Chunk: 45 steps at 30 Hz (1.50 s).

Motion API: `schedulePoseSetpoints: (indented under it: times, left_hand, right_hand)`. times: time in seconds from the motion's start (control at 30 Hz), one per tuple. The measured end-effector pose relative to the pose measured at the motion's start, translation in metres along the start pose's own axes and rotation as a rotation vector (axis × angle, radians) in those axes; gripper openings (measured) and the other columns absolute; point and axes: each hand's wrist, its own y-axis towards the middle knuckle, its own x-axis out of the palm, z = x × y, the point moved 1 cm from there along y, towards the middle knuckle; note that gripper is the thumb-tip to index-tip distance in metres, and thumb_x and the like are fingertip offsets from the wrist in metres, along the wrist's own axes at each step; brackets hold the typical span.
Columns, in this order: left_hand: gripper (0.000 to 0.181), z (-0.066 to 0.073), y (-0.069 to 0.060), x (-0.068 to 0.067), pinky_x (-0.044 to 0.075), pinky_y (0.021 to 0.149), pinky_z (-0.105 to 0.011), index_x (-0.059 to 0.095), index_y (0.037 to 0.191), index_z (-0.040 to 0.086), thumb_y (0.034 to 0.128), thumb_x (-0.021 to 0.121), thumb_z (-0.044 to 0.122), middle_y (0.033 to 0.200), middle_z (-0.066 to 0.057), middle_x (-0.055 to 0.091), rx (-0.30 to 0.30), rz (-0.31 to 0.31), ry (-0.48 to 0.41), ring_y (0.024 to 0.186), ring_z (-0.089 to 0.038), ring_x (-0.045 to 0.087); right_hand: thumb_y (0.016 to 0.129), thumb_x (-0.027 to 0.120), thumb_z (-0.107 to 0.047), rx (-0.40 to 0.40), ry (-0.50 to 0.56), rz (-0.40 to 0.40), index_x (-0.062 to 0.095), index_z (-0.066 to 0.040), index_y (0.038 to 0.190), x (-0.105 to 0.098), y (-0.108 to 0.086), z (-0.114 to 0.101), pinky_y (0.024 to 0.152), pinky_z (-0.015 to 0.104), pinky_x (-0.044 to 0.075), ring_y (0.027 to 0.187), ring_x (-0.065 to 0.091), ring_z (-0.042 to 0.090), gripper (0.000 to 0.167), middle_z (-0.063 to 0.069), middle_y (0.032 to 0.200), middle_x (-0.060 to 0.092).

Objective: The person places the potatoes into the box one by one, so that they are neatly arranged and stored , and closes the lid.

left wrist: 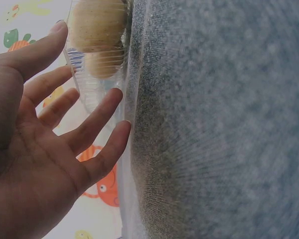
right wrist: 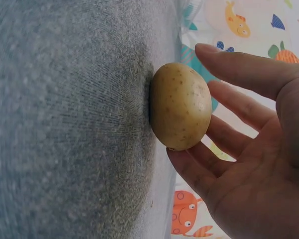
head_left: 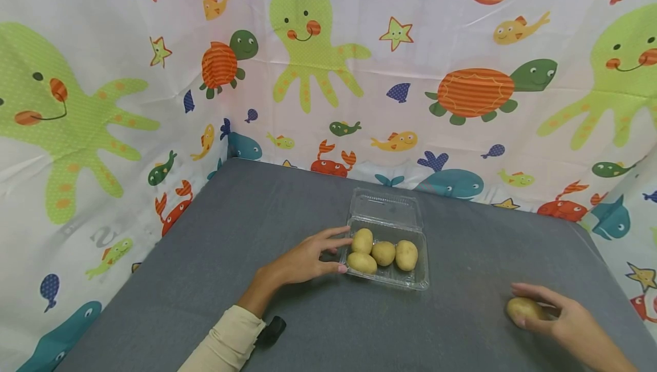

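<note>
A clear plastic clamshell box (head_left: 410, 283) lies on the table with its lid (head_left: 385, 209) folded back. Several potatoes (head_left: 406, 255) sit inside it. My left hand (head_left: 310, 255) is at the box's left side, fingers spread and fingertips at the rim; in the left wrist view, potatoes (left wrist: 97, 25) show through the plastic wall. Far to the right, another potato (head_left: 523, 310) rests on the table. My right hand (head_left: 564, 320) is around it with loosely bent fingers. In the right wrist view the thumb stands apart from this potato (right wrist: 181, 106), while a lower finger touches its underside.
The grey table (head_left: 246, 218) runs back to a white curtain (head_left: 359, 132) printed with sea animals, which also hangs along the left and right sides. A black strap (head_left: 272, 332) is at my left wrist, by the beige sleeve (head_left: 226, 340).
</note>
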Motion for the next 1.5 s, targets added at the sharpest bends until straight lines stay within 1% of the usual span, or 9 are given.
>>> schedulePoseSetpoints:
  times: [0.13,0.2,0.47,0.63,0.73,0.97,1.17,1.37,1.5]
  left_hand:
    - [0.064,0.0,-0.001,0.0,0.05,0.113,-0.051,0.052,0.158,0.015,0.1022,0.074,0.036,0.174,0.0,0.03,0.003,0.004,-0.009,0.135,-0.028,0.063]
    - [0.063,0.0,-0.001,0.0,0.05,0.113,-0.051,0.052,0.158,0.015,0.1021,0.074,0.036,0.174,0.001,0.03,0.0,0.004,-0.019,0.135,-0.028,0.062]
    - [0.064,0.0,0.0,0.001,0.05,0.113,-0.05,0.052,0.159,0.016,0.1022,0.074,0.036,0.175,0.002,0.029,-0.006,-0.003,-0.012,0.136,-0.027,0.061]
    - [0.064,-0.001,0.0,0.001,0.05,0.113,-0.05,0.051,0.159,0.015,0.1023,0.073,0.036,0.175,0.0,0.028,0.002,-0.007,-0.007,0.135,-0.028,0.062]
    - [0.064,-0.001,0.0,0.001,0.05,0.113,-0.05,0.051,0.159,0.015,0.1024,0.073,0.036,0.175,0.0,0.028,0.002,-0.006,-0.006,0.135,-0.027,0.062]
    - [0.065,-0.001,0.001,0.0,0.05,0.114,-0.047,0.051,0.16,0.019,0.1017,0.074,0.036,0.175,0.004,0.028,-0.012,-0.006,0.012,0.135,-0.023,0.062]
    - [0.065,-0.001,0.001,0.0,0.05,0.113,-0.048,0.05,0.16,0.019,0.1019,0.074,0.036,0.175,0.005,0.028,-0.004,-0.005,0.039,0.134,-0.022,0.062]
    - [0.064,0.0,0.0,0.0,0.05,0.112,-0.05,0.051,0.159,0.017,0.1025,0.073,0.037,0.175,0.002,0.028,0.01,-0.003,0.036,0.134,-0.024,0.062]
    - [0.064,-0.001,0.0,0.0,0.051,0.112,-0.049,0.051,0.159,0.017,0.1024,0.073,0.037,0.175,0.002,0.028,0.009,-0.002,0.031,0.134,-0.024,0.062]
  right_hand:
    - [0.094,0.079,-0.051,-0.016,-0.006,0.005,0.051,0.006,0.15,0.0,-0.001,0.002,0.092,0.058,0.056,0.124,0.054,0.045,0.085,0.035,0.149,0.051]
    - [0.092,0.08,-0.05,-0.022,-0.014,0.016,0.053,0.007,0.149,0.001,-0.001,0.003,0.09,0.054,0.057,0.122,0.056,0.044,0.085,0.035,0.148,0.054]
    - [0.091,0.082,-0.049,-0.011,-0.022,0.039,0.057,0.009,0.145,0.001,-0.002,0.009,0.084,0.048,0.061,0.118,0.061,0.044,0.083,0.035,0.143,0.057]
    - [0.092,0.081,-0.05,-0.026,-0.069,0.055,0.061,0.008,0.14,0.0,-0.003,0.012,0.085,0.051,0.06,0.115,0.062,0.042,0.078,0.035,0.138,0.059]
    - [0.092,0.081,-0.051,-0.016,-0.08,0.049,0.062,0.007,0.139,0.0,-0.003,0.013,0.086,0.056,0.059,0.115,0.061,0.043,0.078,0.035,0.138,0.059]
    - [0.088,0.081,-0.059,0.061,-0.033,0.01,0.059,0.007,0.142,0.0,-0.003,0.015,0.084,0.055,0.058,0.114,0.059,0.044,0.088,0.039,0.139,0.055]
    - [0.088,0.081,-0.058,0.057,-0.017,0.006,0.061,0.006,0.141,0.001,-0.003,0.016,0.083,0.052,0.059,0.111,0.061,0.04,0.086,0.037,0.135,0.059]
    - [0.088,0.082,-0.058,0.065,-0.004,-0.003,0.059,0.007,0.141,0.0,-0.003,0.017,0.083,0.052,0.06,0.109,0.062,0.038,0.087,0.036,0.134,0.06]
    - [0.091,0.08,-0.055,0.076,0.0,-0.021,0.057,0.009,0.143,-0.001,-0.004,0.016,0.083,0.051,0.06,0.108,0.062,0.037,0.085,0.037,0.134,0.059]
